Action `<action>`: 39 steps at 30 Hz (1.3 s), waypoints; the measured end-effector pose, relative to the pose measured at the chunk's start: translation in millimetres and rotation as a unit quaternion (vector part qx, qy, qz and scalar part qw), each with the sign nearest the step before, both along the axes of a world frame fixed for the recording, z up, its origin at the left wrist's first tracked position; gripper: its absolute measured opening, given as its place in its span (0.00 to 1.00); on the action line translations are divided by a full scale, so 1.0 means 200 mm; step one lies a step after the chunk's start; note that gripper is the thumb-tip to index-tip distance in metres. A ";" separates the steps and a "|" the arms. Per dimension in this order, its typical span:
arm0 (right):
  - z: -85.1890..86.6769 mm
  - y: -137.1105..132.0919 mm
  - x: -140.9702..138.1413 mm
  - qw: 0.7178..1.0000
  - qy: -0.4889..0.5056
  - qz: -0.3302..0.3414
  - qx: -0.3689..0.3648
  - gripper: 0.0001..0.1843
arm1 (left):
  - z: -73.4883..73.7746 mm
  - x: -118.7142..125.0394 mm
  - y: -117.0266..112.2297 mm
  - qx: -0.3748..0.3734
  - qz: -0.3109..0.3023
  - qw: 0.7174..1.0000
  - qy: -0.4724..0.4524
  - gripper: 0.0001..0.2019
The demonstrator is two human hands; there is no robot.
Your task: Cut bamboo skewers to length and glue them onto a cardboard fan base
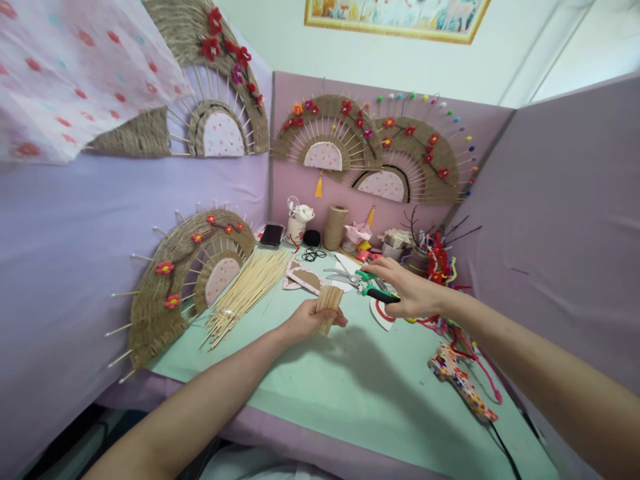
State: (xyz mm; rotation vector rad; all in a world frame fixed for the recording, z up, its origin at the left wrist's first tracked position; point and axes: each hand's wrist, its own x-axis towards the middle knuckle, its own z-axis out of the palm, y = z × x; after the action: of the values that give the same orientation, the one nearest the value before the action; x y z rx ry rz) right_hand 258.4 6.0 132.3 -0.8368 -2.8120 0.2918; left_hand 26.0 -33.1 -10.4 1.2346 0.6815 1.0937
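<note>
In the head view, my left hand [311, 320] is closed around a bundle of short wooden sticks [330, 298] above the table. My right hand [407, 288] grips green-and-black pruning shears [357, 280], whose blades point left, just above and beyond the bundle. The blades look parted and do not touch the sticks. To the left a pile of long thin wooden sticks [250, 287] lies on the table. Behind the bundle lie card pieces [306, 278] edged with dotted cloth.
A twine spool [335, 227] and a white cup [296, 229] stand at the back, with a phone [271, 235] beside them. A patterned glue gun [463, 383] with a cord lies at right, near colourful pipe cleaners [440, 260]. A decorated twine fan [150, 313] leans at left.
</note>
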 end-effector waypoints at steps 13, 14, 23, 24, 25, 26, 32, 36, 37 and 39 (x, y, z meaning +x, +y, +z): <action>-0.04 0.08 -0.03 0.998 0.001 0.061 -0.017 0.41 | 0.02 -0.01 -0.01 0.001 -0.011 1.000 0.022 0.18; -0.04 0.08 -0.03 0.998 0.000 0.066 -0.017 0.41 | 0.02 -0.01 0.00 0.003 -0.015 1.000 0.024 0.18; 0.00 0.07 -0.03 0.996 -0.041 0.083 0.016 0.42 | 0.06 -0.02 0.00 0.006 -0.035 0.999 0.037 0.18; 0.00 0.07 -0.03 0.995 -0.048 0.082 0.019 0.42 | 0.06 -0.02 0.00 0.007 -0.035 0.999 0.038 0.18; 0.00 0.06 -0.03 0.995 -0.052 0.083 0.020 0.42 | 0.06 -0.02 0.00 0.009 -0.035 0.999 0.038 0.18; 0.01 0.06 -0.03 0.995 -0.054 0.084 0.021 0.42 | 0.07 -0.02 0.00 0.011 -0.037 0.999 0.037 0.17; 0.04 0.03 -0.05 0.993 -0.078 0.082 0.025 0.41 | 0.06 -0.02 -0.01 0.022 -0.048 0.998 0.039 0.17; 0.07 0.02 -0.05 0.991 -0.106 0.077 0.027 0.39 | 0.05 -0.02 0.00 0.028 -0.052 0.997 0.041 0.17; 0.07 0.01 -0.05 0.991 -0.111 0.077 0.025 0.39 | 0.05 -0.02 0.00 0.030 -0.054 0.997 0.043 0.18; 0.08 0.00 -0.06 0.990 -0.121 0.076 0.016 0.39 | 0.04 -0.02 0.00 0.033 -0.057 0.997 0.047 0.18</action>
State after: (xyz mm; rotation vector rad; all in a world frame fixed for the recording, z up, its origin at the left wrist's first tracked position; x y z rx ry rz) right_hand 247.0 7.0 148.2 -0.6948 -3.1039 0.1779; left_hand 22.4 -32.5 -1.8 1.3715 0.6421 0.9741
